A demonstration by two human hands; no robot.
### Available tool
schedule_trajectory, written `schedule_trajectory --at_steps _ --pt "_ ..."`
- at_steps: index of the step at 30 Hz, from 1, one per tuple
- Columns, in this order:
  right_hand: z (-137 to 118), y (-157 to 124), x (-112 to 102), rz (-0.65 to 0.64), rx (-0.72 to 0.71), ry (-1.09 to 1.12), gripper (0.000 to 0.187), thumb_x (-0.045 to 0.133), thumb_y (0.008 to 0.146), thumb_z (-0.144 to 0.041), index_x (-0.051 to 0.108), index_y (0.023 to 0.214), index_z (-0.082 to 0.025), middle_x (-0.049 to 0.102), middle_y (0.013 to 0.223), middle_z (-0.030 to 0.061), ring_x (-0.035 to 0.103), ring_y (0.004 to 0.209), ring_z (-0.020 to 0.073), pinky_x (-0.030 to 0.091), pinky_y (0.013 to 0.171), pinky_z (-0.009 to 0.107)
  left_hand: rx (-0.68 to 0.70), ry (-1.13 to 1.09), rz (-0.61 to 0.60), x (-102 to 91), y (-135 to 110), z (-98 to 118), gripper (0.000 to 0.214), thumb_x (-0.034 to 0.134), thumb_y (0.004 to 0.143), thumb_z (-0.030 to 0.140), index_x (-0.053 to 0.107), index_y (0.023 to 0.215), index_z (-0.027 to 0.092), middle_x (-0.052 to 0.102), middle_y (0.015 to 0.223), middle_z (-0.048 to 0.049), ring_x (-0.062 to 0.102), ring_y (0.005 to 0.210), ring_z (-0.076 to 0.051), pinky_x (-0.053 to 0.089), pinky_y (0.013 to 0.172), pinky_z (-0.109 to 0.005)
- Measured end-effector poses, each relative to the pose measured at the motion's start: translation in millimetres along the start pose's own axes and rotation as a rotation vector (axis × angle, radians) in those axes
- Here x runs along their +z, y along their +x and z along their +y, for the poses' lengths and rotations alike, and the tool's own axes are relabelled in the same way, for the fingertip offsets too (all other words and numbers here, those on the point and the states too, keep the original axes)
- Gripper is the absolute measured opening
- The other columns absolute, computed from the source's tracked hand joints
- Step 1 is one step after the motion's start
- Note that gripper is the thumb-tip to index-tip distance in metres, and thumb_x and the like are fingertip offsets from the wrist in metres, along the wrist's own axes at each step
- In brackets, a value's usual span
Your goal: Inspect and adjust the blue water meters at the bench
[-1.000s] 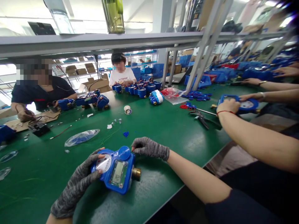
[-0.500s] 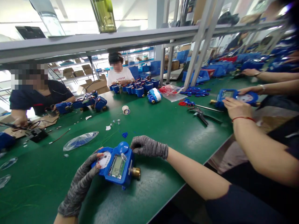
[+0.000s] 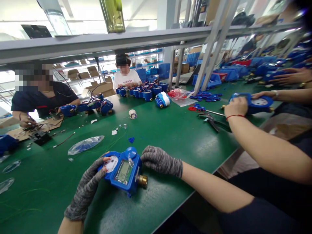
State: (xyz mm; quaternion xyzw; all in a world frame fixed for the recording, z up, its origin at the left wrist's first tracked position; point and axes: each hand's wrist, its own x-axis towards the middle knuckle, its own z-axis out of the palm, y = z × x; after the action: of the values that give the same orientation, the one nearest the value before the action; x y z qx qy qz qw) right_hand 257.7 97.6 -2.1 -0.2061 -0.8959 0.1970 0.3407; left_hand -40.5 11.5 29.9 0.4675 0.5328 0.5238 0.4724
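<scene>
A blue water meter [image 3: 123, 172] with a white dial, a small screen and a brass end fitting lies on the green table [image 3: 170, 136] in front of me. My left hand [image 3: 89, 187], in a grey knit glove with bare fingertips, grips its left side, thumb on the dial. My right hand [image 3: 161, 160], gloved the same way, is curled against the meter's upper right edge beside its round blue cap. A small blue part [image 3: 131, 140] lies just beyond the meter.
A clear plastic bag [image 3: 85, 144] and small loose bits lie left of centre. A tape roll [image 3: 133, 114], rows of blue meters [image 3: 146, 92] and pliers [image 3: 211, 121] sit further back. A neighbour's hands hold another meter [image 3: 253, 104] at right; two people work opposite.
The meter has turned a little under my hands and my right hand has slid slightly right along its top edge. The neighbour's near hand has moved back onto their meter.
</scene>
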Motion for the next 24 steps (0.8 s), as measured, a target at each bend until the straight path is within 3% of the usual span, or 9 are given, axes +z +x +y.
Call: schedule_trajectory --at_steps 2,5,8,11,16,24 --pt "-3.2 -2.9 -0.9 -0.01 0.069 0.04 0.025 0.05 0.09 -0.026 0.067 0.104 -0.015 0.064 0.097 0.01 0.057 0.092 0.0172 0.048 0.085 0.035 -0.014 -0.014 0.014 2.9 -1.8 3.8 0.038 0.072 0.078 0.034 0.066 0.114 0.026 0.056 0.136 -0.0031 0.042 0.132 -0.03 0.033 0.113 -0.04" --pt "-5.7 4.3 -0.6 0.025 0.377 0.322 0.024 0.052 0.088 -0.027 0.066 0.102 -0.013 0.067 0.098 0.009 0.06 0.092 0.0169 0.049 0.086 0.035 -0.028 -0.007 0.003 3.4 -4.2 7.1 0.036 0.071 0.08 0.034 0.066 0.115 0.028 0.056 0.136 -0.0014 0.04 0.133 -0.028 0.034 0.112 -0.037" --pt "-8.1 19.2 3.4 0.009 0.713 0.757 0.027 0.061 0.082 -0.032 0.063 0.1 -0.012 0.067 0.089 0.0068 0.064 0.08 0.0155 0.053 0.076 0.032 -0.022 0.008 -0.016 -0.3 -4.3 5.7 0.035 0.069 0.082 0.033 0.065 0.116 0.028 0.053 0.139 -0.0008 0.04 0.133 -0.027 0.032 0.114 -0.038" --pt "-14.5 30.3 6.3 -0.099 0.877 1.019 0.034 0.067 0.075 -0.032 0.06 0.102 -0.012 0.065 0.078 0.0042 0.062 0.063 0.0135 0.054 0.061 0.028 -0.004 0.047 -0.022 -4.4 -2.6 2.1 0.034 0.07 0.082 0.033 0.065 0.115 0.027 0.053 0.139 -0.0017 0.039 0.134 -0.026 0.03 0.115 -0.039" --pt "-17.8 30.6 6.4 -0.195 0.875 1.073 0.038 0.065 0.076 -0.033 0.057 0.107 -0.012 0.063 0.069 0.0029 0.061 0.054 0.0131 0.053 0.054 0.026 0.0 0.04 -0.035 -7.7 -1.2 -0.6 0.038 0.07 0.081 0.035 0.064 0.117 0.028 0.053 0.139 -0.0017 0.036 0.136 -0.026 0.029 0.115 -0.041" --pt "-2.5 18.4 13.3 -0.139 0.752 1.077 0.068 0.076 0.069 -0.048 0.05 0.123 -0.016 0.065 0.074 0.0012 0.063 0.06 0.0123 0.053 0.06 0.026 -0.033 0.052 0.031 7.6 -8.6 14.8 0.038 0.072 0.075 0.045 0.069 0.111 0.033 0.058 0.134 0.0008 0.042 0.132 -0.034 0.03 0.114 -0.051"
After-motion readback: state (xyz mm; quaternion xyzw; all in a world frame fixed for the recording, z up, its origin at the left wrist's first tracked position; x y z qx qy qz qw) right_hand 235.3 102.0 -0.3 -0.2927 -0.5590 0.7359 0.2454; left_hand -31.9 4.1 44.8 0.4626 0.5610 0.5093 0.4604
